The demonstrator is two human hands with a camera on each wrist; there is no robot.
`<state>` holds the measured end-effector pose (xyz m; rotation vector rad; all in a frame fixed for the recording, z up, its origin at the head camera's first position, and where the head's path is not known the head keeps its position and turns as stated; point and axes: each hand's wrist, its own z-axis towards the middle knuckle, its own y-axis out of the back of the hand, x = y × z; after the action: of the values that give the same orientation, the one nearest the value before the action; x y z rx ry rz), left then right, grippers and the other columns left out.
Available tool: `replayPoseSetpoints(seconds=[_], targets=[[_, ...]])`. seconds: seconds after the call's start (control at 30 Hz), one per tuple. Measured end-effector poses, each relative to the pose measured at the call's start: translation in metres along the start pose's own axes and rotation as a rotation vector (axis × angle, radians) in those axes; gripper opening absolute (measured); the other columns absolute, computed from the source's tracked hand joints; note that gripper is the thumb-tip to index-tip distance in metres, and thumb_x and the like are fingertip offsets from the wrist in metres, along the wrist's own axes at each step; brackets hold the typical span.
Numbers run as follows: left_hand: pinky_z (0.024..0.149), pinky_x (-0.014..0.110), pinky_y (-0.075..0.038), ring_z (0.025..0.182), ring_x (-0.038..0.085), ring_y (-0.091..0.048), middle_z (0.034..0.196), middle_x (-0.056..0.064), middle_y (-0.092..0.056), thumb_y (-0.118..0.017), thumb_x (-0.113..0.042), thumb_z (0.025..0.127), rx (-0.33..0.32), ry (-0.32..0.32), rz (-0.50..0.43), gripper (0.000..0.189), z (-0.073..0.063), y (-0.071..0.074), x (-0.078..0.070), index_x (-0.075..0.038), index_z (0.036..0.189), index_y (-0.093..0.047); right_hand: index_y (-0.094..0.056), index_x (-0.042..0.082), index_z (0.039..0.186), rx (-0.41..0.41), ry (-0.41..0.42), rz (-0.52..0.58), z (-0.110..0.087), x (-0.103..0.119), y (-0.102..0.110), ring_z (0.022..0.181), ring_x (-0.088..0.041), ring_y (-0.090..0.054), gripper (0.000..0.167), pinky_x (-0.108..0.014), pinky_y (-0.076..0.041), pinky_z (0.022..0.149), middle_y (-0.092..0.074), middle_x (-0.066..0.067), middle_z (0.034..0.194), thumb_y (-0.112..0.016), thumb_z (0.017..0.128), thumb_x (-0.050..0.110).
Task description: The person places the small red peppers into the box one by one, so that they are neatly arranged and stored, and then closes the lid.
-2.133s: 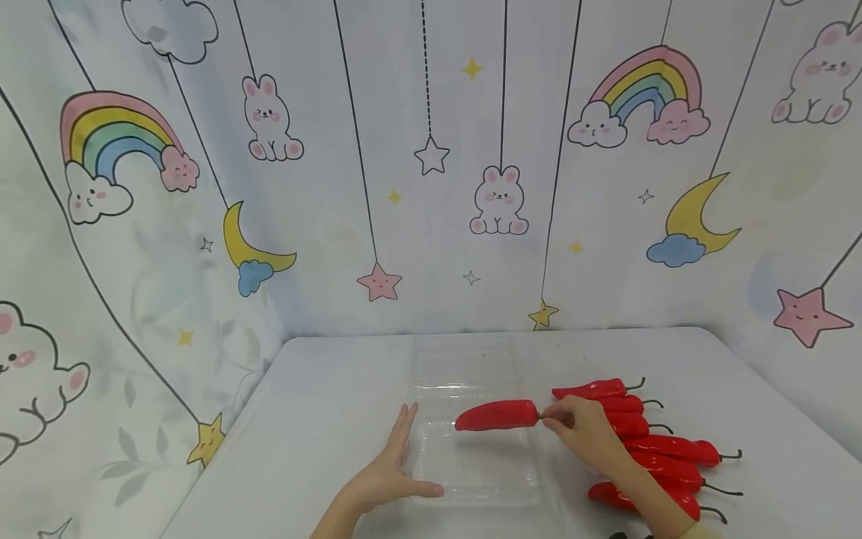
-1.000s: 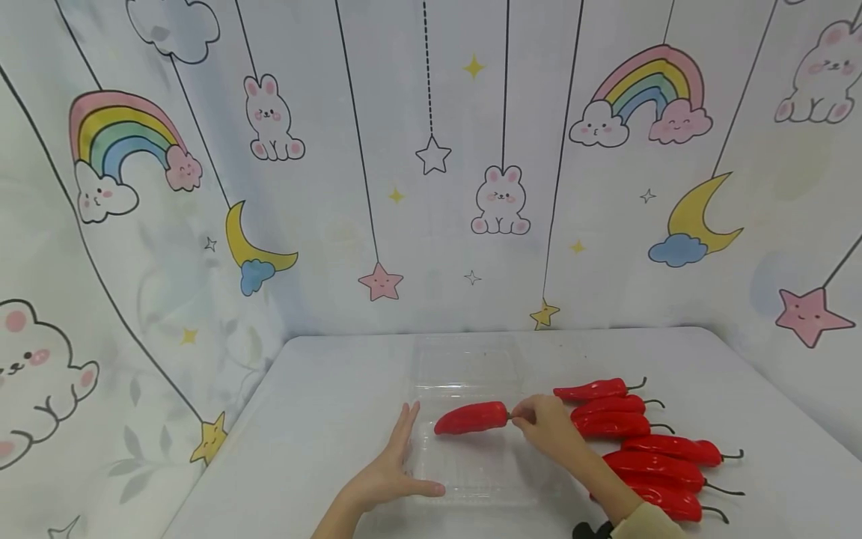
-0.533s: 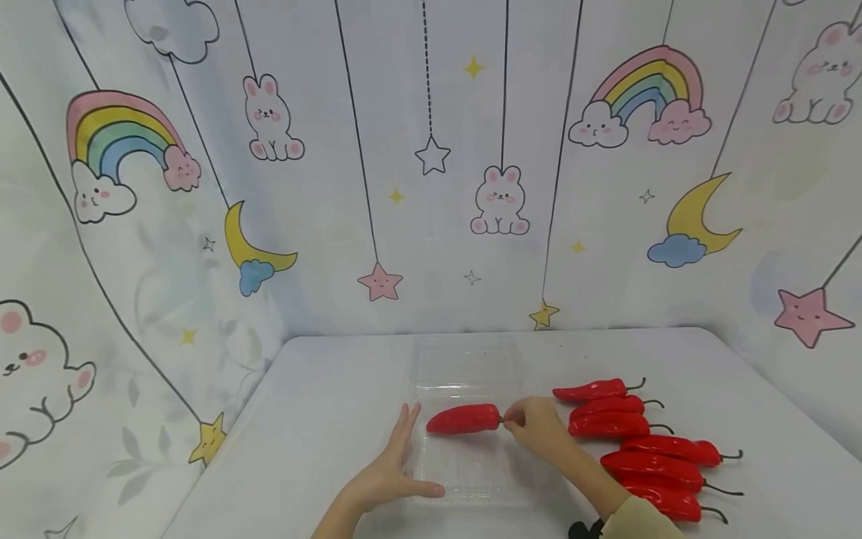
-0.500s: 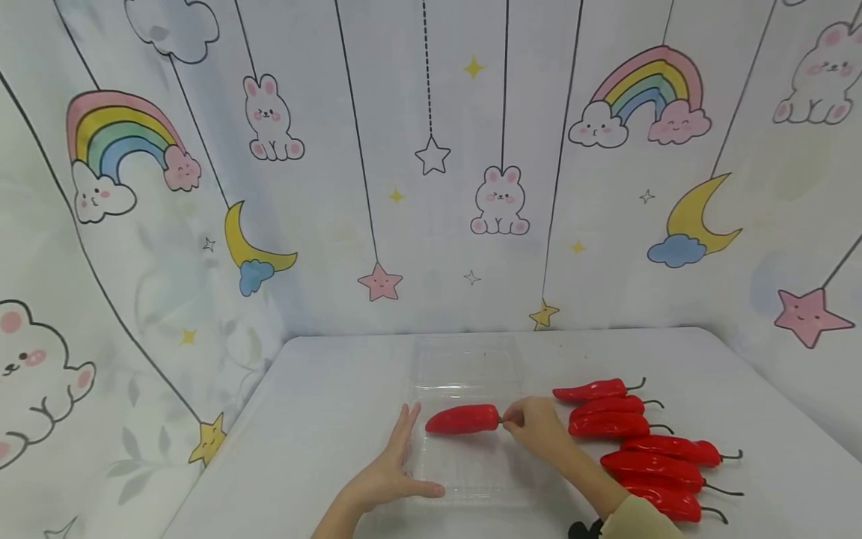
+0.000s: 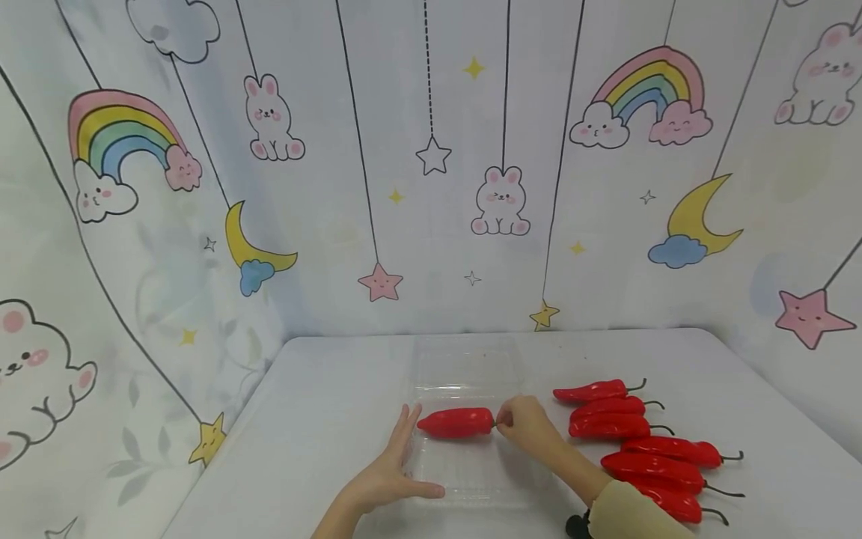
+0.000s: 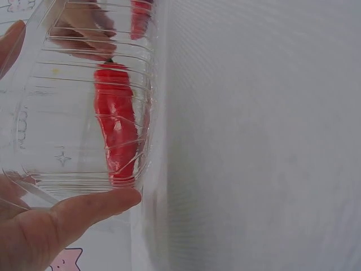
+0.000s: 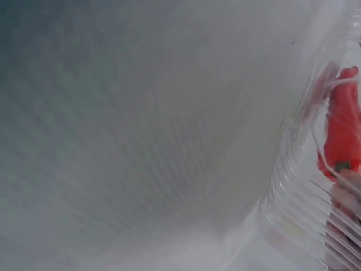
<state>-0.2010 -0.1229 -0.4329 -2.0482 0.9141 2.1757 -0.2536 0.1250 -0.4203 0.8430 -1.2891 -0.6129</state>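
Pinching the stem of a red pepper (image 5: 456, 423) between thumb and fingertips, the right hand (image 5: 532, 427) is at the right part of the clear box (image 5: 471, 483). It has hold of this stem only, with its fingers curled closely together. The pepper is inside the box, in the far half, lying about level; its tip points to the left wall and is very near to it. Whether the pepper bears on the bottom of the box, I cannot tell.

The left hand (image 5: 380, 471) is at the left side of the box. It is wide open, the fingers straight and the thumb spread well away from them; it grasps nothing, but in the left wrist view the thumb lies along the box wall, just beside the pepper's tip.

The lid (image 5: 468, 367), also clear, lies open beyond the far edge of the box. To the right of the box there are six more peppers (image 5: 649, 469) on the white worktop (image 5: 330, 397), in two groups of three, with all stems turned away from the box. The nearer group is farther from the box, and a pale yellow sleeve (image 5: 636, 516) partly covers it. Behind the box stands a backdrop (image 5: 323, 172) printed with rabbits, rainbows, moons and stars.
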Motion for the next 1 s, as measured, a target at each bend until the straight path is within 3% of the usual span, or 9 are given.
replayPoseSetpoints(seconds=[0.5,1.0], targets=[[0.096,0.063,-0.028,0.133,0.046,-0.011,0.151,0.016,0.01,-0.081,-0.023,0.067,-0.007,0.014,0.005,0.112,0.0009,-0.0006,-0.0003,-0.029,0.147,-0.003,-0.068,0.005,0.08,0.03,-0.036,-0.078,0.0058,0.0007,-0.0031,0.066,-0.014,-0.053,0.008,-0.029,-0.052,0.062,-0.057,-0.001,0.07,-0.071,0.074,0.001],[0.096,0.063,-0.029,0.133,0.046,-0.011,0.151,0.018,0.01,-0.081,-0.024,0.067,-0.013,0.021,0.017,0.112,0.0021,-0.0014,-0.0003,-0.026,0.148,-0.003,-0.065,0.005,0.091,0.05,0.0,-0.092,0.0013,0.0002,-0.0018,0.07,-0.015,-0.055,0.02,-0.029,-0.053,0.062,-0.059,-0.002,0.078,-0.074,0.074,0.009]])
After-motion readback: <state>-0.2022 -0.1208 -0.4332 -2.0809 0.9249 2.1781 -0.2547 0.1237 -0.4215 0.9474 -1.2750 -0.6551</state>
